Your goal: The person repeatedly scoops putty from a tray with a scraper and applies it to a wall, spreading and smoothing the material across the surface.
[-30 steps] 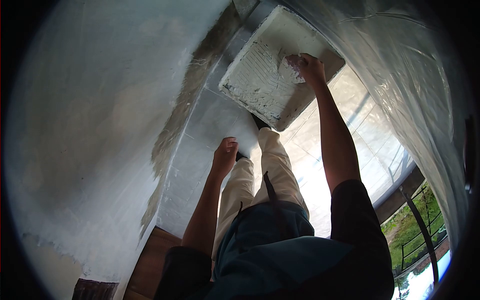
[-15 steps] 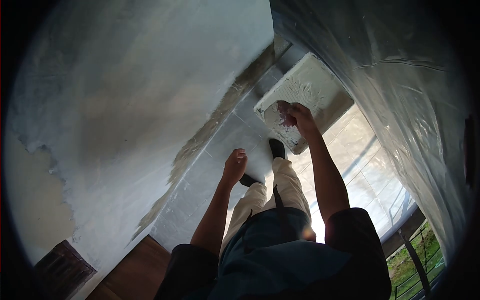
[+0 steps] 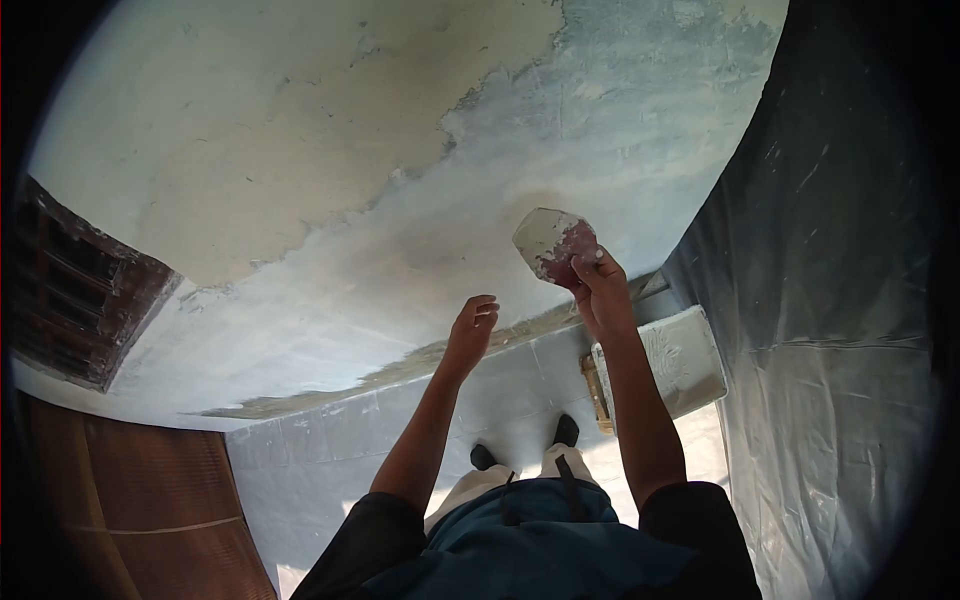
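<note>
The right hand (image 3: 600, 290), just right of frame centre, is clamped on the handle of a putty knife (image 3: 553, 243). The blade points toward the upper left and carries pale filler on its face, with a reddish patch near the handle. The blade is held close to the wall (image 3: 300, 150), face turned toward it; this angle would let the loaded side meet the plaster. Whether the blade touches the wall cannot be determined.

The left hand (image 3: 473, 325), at frame centre, is empty. Its fingers are loosely curled and apart, holding nothing, and it is raised beside the right forearm, probably for balance.

The wall fills the upper half of the frame. A grey-white skim coat (image 3: 620, 120) covers the upper right and a band running to the lower left; bare cream plaster remains at the upper left. The knife sits over the coated zone.

Surroundings:
- A paint tray (image 3: 680, 360) lies on the floor at right of centre, just beside the right forearm, within reach for reloading.
- Plastic sheeting (image 3: 830, 330) hangs along the right edge and limits movement to that side.
- The tiled floor (image 3: 330, 450) shows at lower centre, with the person's shoes (image 3: 566, 430) on it.
- A dark wooden frame (image 3: 70, 290) stands at the left edge.
</note>
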Available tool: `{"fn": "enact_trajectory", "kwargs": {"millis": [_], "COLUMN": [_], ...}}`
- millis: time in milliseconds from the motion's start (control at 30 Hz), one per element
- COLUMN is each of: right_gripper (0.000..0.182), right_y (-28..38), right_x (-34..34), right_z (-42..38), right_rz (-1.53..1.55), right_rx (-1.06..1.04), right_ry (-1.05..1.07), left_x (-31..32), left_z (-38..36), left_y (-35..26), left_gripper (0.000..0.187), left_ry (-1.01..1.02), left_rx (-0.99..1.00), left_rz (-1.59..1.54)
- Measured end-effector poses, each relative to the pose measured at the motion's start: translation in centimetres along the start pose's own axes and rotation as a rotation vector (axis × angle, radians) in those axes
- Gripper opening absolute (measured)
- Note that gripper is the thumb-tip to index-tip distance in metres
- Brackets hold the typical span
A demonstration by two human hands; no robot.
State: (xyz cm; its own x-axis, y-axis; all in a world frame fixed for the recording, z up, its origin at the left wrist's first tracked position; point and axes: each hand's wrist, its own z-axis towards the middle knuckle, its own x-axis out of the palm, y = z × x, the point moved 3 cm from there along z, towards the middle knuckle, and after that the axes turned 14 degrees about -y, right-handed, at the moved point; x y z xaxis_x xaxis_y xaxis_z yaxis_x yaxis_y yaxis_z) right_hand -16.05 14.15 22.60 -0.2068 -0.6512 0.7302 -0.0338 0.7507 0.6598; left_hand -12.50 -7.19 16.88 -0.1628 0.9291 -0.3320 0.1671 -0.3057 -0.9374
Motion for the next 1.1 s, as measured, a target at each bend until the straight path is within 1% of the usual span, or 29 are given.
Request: {"fn": "enact_trajectory", "kwargs": {"millis": [33,100,133,167,233,267,300,367,433,500,567,633,767,867,933,1100], "right_gripper": [0.025,0.026,0.029,0.029,0.031,0.036,0.036,0.038,0.038,0.036,0.037,0.033,0.028,0.025,0.025,0.023], "right_y": [0.7,3.2,4.0,4.5,6.3,6.3,6.3,6.2,6.2,6.1,5.9,5.9,5.8,5.2,4.7,3.8], "right_x": [2.1,6.2,7.4,8.7,11.4,12.0,12.4,13.2,13.2,13.2,13.0,13.1,13.3,13.0,12.7,12.2], "right_z": [-0.3,-1.1,-1.4,-1.8,-2.9,-2.6,-2.1,-1.9,-1.3,-1.0,-0.4,0.1,1.7,3.1,3.8,5.8], "right_rz": [-0.011,-0.127,-0.302,-0.309,-0.581,-0.62,-0.621,-0.809,-0.835,-0.898,-0.938,-1.002,-1.052,-1.1,-1.15,-1.186], "right_rx": [-0.011,-0.354,-0.508,-0.518,-1.007,-1.172,-1.183,-1.543,-1.589,-1.718,-1.713,-1.803,-1.855,-1.907,-1.996,-2.108], "right_ry": [0.02,0.065,0.042,0.062,0.101,0.134,0.154,0.233,0.284,0.303,0.317,0.312,0.361,0.361,0.308,0.282], "left_x": [-0.7,-1.9,-2.4,-2.8,-3.4,-3.7,-3.9,-4.1,-4.3,-4.4,-4.4,-4.4,-4.2,-4.0,-3.8,-3.2], "left_z": [0.3,0.8,0.9,0.9,1.2,1.3,1.5,1.8,2.0,2.3,2.5,2.6,2.7,2.7,2.8,3.4], "left_y": [-0.9,-2.1,-2.7,-3.4,-4.3,-4.8,-5.2,-5.8,-6.3,-6.7,-6.7,-6.6,-5.9,-5.7,-5.6,-4.6], "left_gripper": [0.032,0.032,0.032,0.032,0.029,0.026,0.026,0.025,0.024,0.024,0.025,0.025,0.026,0.026,0.026,0.027], "left_ry": [-0.01,-0.029,-0.026,-0.025,-0.06,-0.084,-0.096,-0.094,-0.102,-0.112,-0.106,-0.126,-0.168,-0.195,-0.212,-0.236], "left_rx": [0.03,0.07,0.092,0.112,0.126,0.13,0.139,0.171,0.174,0.169,0.16,0.132,0.077,0.056,0.046,0.025], "left_rz": [-0.003,-0.048,-0.062,-0.074,-0.107,-0.125,-0.14,-0.169,-0.183,-0.188,-0.188,-0.206,-0.247,-0.27,-0.286,-0.317]}}
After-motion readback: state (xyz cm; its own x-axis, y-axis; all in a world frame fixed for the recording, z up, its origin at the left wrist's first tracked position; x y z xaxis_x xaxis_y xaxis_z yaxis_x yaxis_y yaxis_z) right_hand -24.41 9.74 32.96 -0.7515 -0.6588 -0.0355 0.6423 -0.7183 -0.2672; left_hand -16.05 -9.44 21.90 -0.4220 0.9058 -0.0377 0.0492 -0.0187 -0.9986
